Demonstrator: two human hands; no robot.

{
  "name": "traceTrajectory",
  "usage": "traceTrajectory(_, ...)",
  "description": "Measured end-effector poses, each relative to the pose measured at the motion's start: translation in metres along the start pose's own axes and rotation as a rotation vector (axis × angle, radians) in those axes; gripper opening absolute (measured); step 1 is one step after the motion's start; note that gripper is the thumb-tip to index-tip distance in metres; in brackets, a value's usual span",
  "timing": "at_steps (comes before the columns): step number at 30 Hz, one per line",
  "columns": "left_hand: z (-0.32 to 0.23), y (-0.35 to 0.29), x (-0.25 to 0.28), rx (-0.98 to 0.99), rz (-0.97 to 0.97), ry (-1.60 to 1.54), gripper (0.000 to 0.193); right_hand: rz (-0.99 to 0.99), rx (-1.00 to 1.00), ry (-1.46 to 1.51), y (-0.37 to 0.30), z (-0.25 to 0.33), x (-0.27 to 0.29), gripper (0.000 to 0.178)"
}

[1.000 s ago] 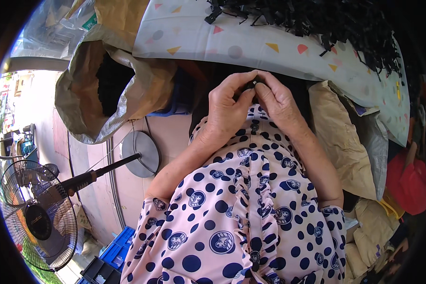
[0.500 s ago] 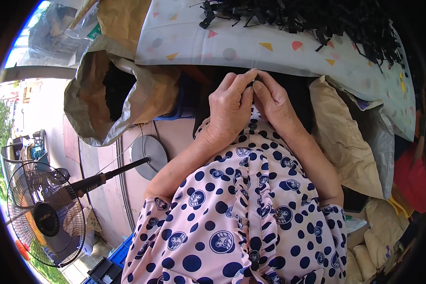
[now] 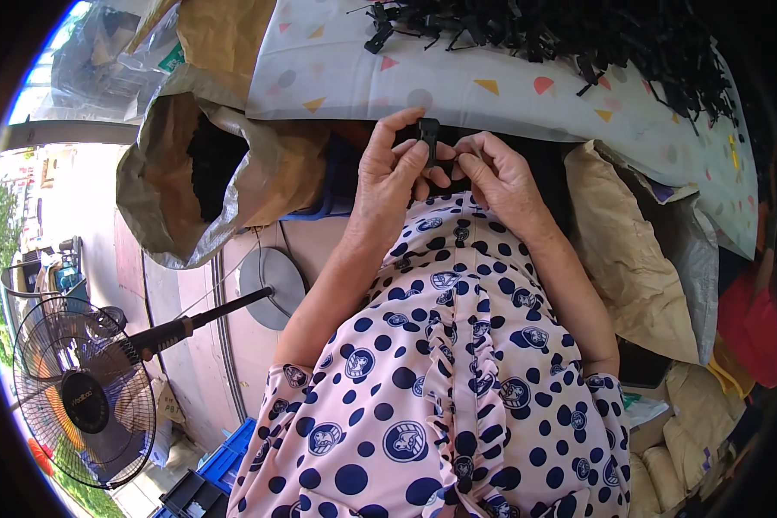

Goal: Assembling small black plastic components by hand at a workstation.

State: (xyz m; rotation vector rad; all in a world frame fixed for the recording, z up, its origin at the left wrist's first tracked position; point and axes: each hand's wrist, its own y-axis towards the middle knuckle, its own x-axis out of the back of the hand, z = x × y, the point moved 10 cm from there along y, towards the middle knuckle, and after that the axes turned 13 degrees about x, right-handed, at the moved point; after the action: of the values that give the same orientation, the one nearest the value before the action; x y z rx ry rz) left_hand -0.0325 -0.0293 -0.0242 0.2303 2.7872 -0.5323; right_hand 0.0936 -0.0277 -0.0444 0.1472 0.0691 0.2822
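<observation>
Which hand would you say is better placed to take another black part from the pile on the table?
Probably the right hand: the left hand grips the black clip, and the pile of black parts lies up and to the right.

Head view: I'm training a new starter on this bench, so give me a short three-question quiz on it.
1. True or false: the left hand and right hand are both at the small black plastic part.
2. What lies heaped on the patterned cloth? A. black plastic parts B. white cups C. red balls
3. Fill in: to the person's left stands an open brown ____.

Key: 1 true; 2 A; 3 sack.
</observation>
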Motion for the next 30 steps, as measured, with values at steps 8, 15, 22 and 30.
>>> traceTrajectory(8, 0.017, 0.001, -0.003, 0.125, 0.078, -0.147, 0.033, -0.037, -0.034, 0.247, 0.005, 0.007, 0.003, 0.011)
traceTrajectory(15, 0.018, -0.001, -0.02, 0.126, 0.156, -0.008, 0.034, -0.009, -0.133, 0.353, 0.003, -0.012, 0.002, 0.014)
traceTrajectory(22, 0.016, -0.003, -0.034, -0.065, 0.105, 0.453, 0.04, 0.021, -0.118, 0.176, -0.004, -0.008, 0.005, 0.013)
traceTrajectory(30, 0.014, -0.002, -0.023, -0.044, 0.078, 0.341, 0.035, 0.057, -0.007, -0.084, -0.013, 0.008, -0.008, 0.019)
